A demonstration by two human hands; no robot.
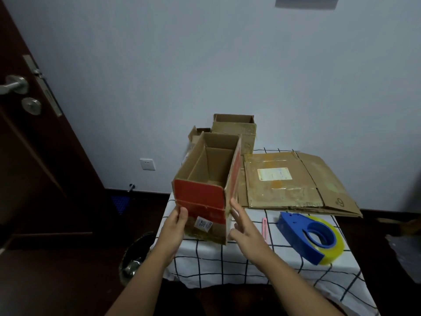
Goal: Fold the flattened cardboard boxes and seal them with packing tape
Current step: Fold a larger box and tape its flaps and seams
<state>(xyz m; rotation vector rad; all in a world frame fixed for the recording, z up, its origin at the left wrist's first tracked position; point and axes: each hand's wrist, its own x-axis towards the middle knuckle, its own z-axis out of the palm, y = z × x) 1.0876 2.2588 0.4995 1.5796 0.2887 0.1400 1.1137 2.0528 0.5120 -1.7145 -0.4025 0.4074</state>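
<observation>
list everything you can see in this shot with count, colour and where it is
red box: 1, red outside and brown inside, open top, held up over the table's left part
open boxes: 2, brown, behind the red box by the wall
flattened boxes: a stack, count unclear, brown with a pale label, table's far right
tape dispenser: 1, blue with a yellowish tape roll, table's near right
pink cutter: 1, pink, beside the right hand
tablecloth: 1, white with dark grid
door: 1, dark brown, metal handle, left
wall socket: 1, white, low on wall
left hand: grips the red box's near left corner
right hand: fingers straight against the box's right side
</observation>
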